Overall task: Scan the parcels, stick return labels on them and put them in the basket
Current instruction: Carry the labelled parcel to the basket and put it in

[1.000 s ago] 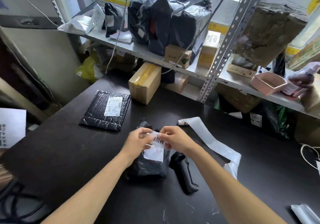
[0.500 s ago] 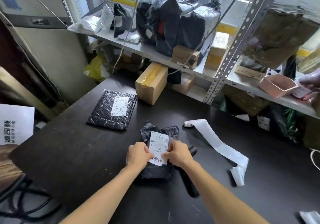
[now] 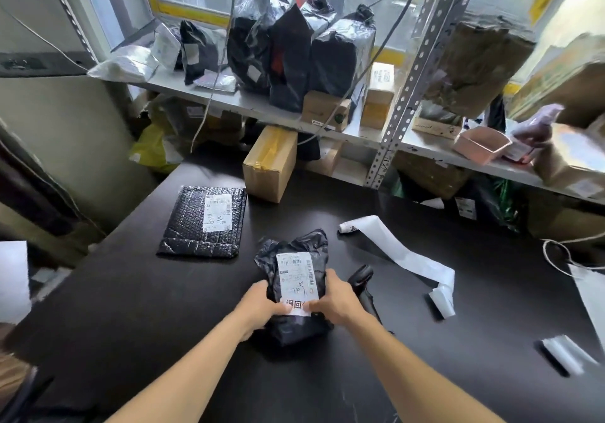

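Where hands point(image 3: 262, 304) press, label point(image 3: 298, 308) text hides.

the white return label point(image 3: 297, 306) at the near edge of the black parcel point(image 3: 294, 291) reads 退回, the rest hidden. the shipping label point(image 3: 296, 275) above it carries barcodes and handwriting too small to read. the paper strip point(image 3: 396, 252) shows 退 at its rolled end.

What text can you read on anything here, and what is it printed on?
"退回": white return label on the crumpled black plastic parcel, partly covered by fingers.
"退": curled end of the white label strip.
Shipping label and black bubble mailer label: too small.
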`<move>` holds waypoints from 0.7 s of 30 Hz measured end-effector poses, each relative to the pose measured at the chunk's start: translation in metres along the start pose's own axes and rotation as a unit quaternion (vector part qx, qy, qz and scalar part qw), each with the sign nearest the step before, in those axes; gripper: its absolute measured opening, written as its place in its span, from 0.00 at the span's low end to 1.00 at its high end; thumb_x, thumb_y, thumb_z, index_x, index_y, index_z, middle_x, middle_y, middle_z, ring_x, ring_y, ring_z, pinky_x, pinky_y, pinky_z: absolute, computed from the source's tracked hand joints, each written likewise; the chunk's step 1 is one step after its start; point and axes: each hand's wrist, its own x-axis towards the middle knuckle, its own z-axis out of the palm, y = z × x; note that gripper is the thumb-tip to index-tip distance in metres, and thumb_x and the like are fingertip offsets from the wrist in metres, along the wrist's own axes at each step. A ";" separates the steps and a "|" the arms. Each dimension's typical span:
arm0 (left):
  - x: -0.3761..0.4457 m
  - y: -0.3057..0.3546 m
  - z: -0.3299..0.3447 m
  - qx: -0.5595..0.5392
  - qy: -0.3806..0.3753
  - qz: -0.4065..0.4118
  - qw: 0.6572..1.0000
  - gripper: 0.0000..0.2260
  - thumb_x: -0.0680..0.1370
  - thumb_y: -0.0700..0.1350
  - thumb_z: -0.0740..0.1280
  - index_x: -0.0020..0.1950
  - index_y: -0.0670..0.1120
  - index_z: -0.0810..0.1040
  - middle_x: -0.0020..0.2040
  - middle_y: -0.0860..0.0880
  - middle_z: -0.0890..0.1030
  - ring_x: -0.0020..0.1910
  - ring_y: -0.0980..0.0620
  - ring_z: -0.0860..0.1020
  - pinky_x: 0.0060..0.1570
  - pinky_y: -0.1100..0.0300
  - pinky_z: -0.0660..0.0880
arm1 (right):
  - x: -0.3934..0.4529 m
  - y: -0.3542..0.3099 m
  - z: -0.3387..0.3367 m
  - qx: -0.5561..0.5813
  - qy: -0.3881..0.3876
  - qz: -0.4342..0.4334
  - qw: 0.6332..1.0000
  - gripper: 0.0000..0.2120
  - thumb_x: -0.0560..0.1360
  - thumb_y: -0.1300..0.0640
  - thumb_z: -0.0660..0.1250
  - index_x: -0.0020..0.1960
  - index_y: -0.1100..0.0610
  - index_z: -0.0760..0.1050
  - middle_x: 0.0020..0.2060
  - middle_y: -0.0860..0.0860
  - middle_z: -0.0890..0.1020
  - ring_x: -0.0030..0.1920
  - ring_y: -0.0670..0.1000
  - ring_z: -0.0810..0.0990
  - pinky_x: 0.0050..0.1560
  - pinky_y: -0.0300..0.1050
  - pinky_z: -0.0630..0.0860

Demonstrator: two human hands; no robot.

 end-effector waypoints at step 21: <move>-0.092 0.074 0.092 0.083 -0.244 0.204 0.945 0.20 0.69 0.30 0.77 0.55 0.47 0.78 0.50 0.51 0.85 0.49 0.53 0.84 0.57 0.50 0.80 | -0.196 0.081 -0.038 0.179 0.272 0.089 0.941 0.18 0.76 0.55 0.69 0.64 0.54 0.68 0.56 0.49 0.79 0.52 0.49 0.76 0.50 0.44 0.74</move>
